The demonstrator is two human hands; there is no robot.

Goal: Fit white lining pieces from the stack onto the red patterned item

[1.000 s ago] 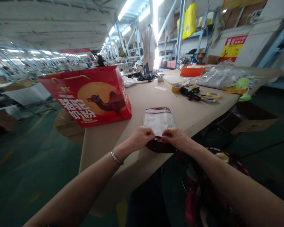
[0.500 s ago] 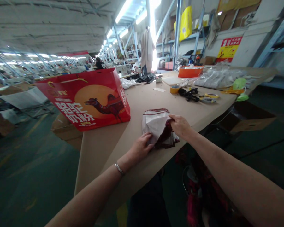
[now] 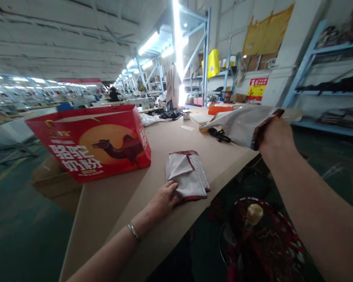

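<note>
right bare hand [image 3: 278,135]: i can't make out all its fingertips at the dark red edge of the raised grey-white cloth [image 3: 238,123]. that cloth hides part of the brown paper-topped table [image 3: 114,207] from me. tangled black object [image 3: 219,135] beside it: too dark to identify. both forearms run out of my view, left at the bottom edge, right toward the lower right corner.

folded stack of grey-white, red-edged cloth [image 3: 190,180]: layers too close to count. red paper bag with a camel print [image 3: 117,145]: contents hidden; it covers part of the brown cardboard box [image 3: 54,184]. dark red patterned heap [image 3: 264,239]: shadowed, material unclear. red-and-yellow poster [image 3: 257,89]: small print unreadable. distant person in black [image 3: 114,94]: tiny, blurred.
</note>
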